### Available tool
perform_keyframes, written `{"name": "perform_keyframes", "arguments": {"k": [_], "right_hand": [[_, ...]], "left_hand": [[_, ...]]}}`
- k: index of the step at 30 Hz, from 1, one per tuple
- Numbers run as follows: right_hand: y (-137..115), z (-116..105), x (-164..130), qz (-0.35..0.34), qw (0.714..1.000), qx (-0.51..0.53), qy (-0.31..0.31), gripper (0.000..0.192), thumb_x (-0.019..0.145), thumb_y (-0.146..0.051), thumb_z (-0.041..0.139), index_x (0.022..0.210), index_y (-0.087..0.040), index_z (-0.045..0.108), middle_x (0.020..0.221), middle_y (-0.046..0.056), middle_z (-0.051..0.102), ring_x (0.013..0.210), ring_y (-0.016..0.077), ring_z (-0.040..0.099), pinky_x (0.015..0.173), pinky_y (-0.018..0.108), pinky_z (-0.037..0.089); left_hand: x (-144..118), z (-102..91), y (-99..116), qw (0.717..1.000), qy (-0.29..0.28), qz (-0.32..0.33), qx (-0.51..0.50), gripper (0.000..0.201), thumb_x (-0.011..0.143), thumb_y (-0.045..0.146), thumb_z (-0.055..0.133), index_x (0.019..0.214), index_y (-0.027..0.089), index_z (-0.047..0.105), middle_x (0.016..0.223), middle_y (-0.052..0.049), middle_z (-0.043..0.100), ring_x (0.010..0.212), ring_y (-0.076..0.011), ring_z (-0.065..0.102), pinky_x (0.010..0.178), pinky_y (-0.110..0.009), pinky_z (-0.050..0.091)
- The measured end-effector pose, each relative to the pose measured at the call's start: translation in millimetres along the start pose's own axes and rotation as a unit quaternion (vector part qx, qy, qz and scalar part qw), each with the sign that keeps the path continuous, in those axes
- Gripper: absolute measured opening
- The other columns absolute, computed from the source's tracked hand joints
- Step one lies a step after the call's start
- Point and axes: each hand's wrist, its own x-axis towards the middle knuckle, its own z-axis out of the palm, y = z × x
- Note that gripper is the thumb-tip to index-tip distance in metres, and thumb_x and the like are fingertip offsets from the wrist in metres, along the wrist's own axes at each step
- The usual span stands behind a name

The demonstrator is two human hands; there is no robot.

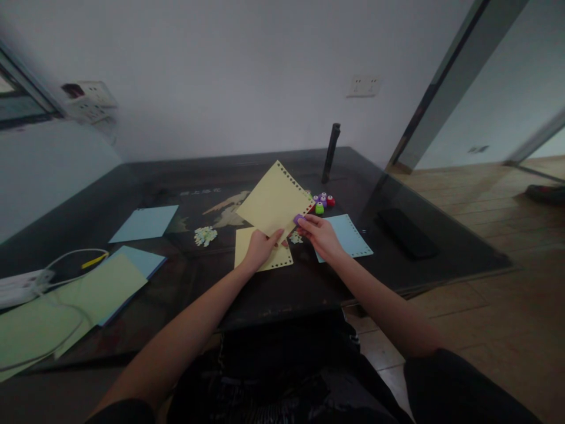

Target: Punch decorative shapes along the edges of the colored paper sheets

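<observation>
My left hand (263,246) pinches the lower corner of a pale yellow sheet of paper (271,200), raised and tilted above the table. Small punched holes run along the sheet's two right-hand edges. A small purple paper punch (299,219) is between the fingers of my right hand (321,234), at the sheet's lower right edge. Beneath lies a second yellow sheet (243,244) with holes along its border. By my right wrist rests a light blue sheet (348,235), also punched along its edges. Little paper cut-outs (295,238) lie between my hands, partly hidden.
Several coloured punches (323,201) cluster behind my right hand. A pile of cut-outs (205,236) lies left. Blue paper (145,224), yellow sheets (106,288) and a white cable (73,252) occupy the left side. A black stick (331,153) stands behind; a dark flat object (406,233) lies right.
</observation>
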Motion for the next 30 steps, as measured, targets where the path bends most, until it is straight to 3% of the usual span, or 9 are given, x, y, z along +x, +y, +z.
{"name": "perform_keyframes", "arguments": {"k": [13, 30], "right_hand": [[0.9, -0.8, 0.2, -0.012, 0.998, -0.051, 0.021, 0.034, 0.055, -0.039, 0.082, 0.079, -0.019, 0.068, 0.081, 0.002, 0.07, 0.07, 0.014, 0.062, 0.061, 0.026, 0.045], [3.8, 0.8, 0.5, -0.024, 1.0, 0.001, 0.007, 0.032, 0.054, -0.038, 0.084, 0.075, -0.019, 0.069, 0.079, 0.002, 0.07, 0.071, 0.0137, 0.062, 0.076, 0.03, 0.051]], "left_hand": [[0.3, 1.3, -3.5, 1.0, -0.003, -0.006, -0.001, 0.025, 0.079, 0.033, 0.059, 0.073, 0.011, 0.069, 0.059, -0.006, 0.068, 0.049, -0.0155, 0.058, 0.052, -0.024, 0.045], [-0.9, 2.2, -2.8, 1.0, -0.01, 0.003, -0.002, 0.025, 0.08, 0.033, 0.058, 0.074, 0.011, 0.068, 0.061, -0.006, 0.069, 0.051, -0.0156, 0.059, 0.054, -0.025, 0.046]]}}
